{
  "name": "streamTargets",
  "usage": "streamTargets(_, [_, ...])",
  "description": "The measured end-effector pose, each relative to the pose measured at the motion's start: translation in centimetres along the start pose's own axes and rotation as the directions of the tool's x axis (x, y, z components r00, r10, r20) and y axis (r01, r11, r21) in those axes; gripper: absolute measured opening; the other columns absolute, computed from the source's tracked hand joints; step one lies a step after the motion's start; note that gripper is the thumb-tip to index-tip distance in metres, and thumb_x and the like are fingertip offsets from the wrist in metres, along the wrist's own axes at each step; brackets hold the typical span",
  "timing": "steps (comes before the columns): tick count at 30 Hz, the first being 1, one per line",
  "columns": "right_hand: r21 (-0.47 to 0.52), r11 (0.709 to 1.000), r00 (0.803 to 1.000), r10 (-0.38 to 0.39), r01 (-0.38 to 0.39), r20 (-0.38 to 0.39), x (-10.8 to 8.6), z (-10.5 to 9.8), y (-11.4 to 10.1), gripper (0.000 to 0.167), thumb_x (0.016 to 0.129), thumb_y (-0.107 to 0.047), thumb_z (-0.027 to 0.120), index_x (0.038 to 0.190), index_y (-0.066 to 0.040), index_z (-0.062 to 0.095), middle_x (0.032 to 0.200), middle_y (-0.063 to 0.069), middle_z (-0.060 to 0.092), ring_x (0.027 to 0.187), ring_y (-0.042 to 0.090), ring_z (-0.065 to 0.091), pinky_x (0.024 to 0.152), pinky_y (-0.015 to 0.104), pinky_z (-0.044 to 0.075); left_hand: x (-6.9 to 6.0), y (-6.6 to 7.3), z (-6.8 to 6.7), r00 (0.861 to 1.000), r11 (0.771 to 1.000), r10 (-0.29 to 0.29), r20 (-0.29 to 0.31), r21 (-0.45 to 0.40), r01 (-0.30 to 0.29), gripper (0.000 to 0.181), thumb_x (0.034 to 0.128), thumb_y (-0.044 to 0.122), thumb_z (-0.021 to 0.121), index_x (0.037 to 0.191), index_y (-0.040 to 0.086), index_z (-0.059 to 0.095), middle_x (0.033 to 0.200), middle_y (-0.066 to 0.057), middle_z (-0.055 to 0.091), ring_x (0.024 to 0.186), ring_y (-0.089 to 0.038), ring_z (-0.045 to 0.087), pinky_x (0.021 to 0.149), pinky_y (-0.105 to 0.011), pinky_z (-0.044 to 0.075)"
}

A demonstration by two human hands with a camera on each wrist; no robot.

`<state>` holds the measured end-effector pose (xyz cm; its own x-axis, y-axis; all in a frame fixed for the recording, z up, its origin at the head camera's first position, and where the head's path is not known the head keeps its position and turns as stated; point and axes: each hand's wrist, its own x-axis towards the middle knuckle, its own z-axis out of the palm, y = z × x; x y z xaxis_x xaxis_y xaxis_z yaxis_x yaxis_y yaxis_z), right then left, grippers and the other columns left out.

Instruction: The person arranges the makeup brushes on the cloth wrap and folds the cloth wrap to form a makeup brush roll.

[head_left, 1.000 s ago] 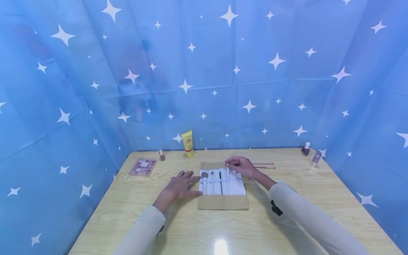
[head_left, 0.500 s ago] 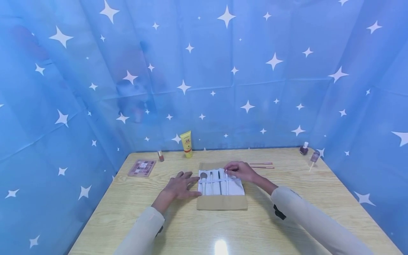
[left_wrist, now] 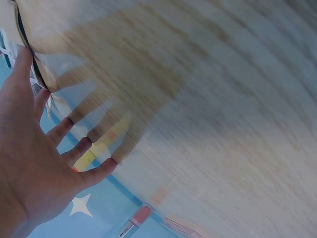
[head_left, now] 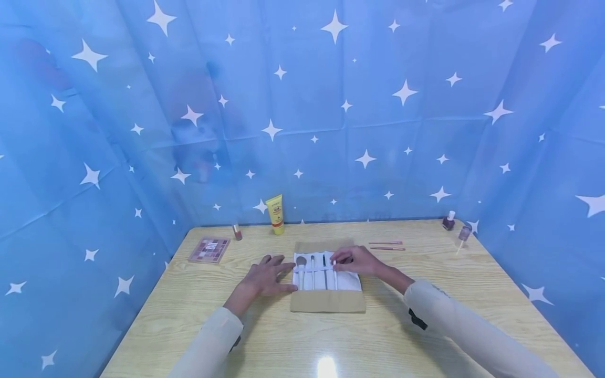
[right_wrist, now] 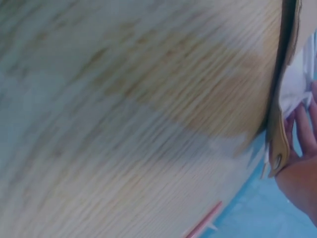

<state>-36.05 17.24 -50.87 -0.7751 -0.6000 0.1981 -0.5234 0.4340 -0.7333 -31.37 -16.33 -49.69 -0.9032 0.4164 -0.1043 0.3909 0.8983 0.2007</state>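
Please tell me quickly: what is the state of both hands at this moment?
Left hand: open, touching the edge of the pouch.
Right hand: closed, pinching a thin white brush.

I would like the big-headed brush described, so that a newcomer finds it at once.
On the wooden table lies an open tan brush roll, the left hand at its edge. Nearest that hand, leftmost in the row, is the brush; its broad head is far wider than its neighbours'.

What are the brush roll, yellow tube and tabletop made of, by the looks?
Brush roll: matte, perhaps leather or imitation, from its smooth tan surface. Yellow tube: probably smooth plastic, given its flat-topped shape. Tabletop: wood or laminate, slightly glossy, by its grain and shine.
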Motion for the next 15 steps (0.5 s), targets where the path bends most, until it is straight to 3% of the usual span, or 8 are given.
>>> streamTargets(8, [-0.056,0.998,0.999,-0.037,0.037,0.004,-0.44,0.15,0.13,0.024,0.095,-0.017,0.077,0.115,-0.002,0.077,0.105,0.009,0.079,0.098,0.027,0.073,0.083,0.035,0.061,0.05,-0.10,0.06,1.000,1.000,0.008,-0.007,0.009,-0.008,0.079,0.0905,0.077,0.058,0.157,0.035,0.047,0.167,-0.008,0.034,0.152,-0.045,0.028,0.112,-0.076,0.030])
streamTargets(15, [-0.070,0.997,1.000,-0.019,0.019,0.004,-0.60,0.40,0.60,0.025,0.092,-0.018,0.081,0.113,-0.005,0.078,0.104,0.008,0.077,0.097,0.026,0.072,0.083,0.034,0.061,-0.01,-0.06,0.08,1.000,1.000,0.007,-0.005,0.011,-0.007,0.079,0.0904,0.077,0.058,0.157,0.035,0.047,0.167,-0.008,0.035,0.152,-0.045,0.028,0.112,-0.076,0.030])
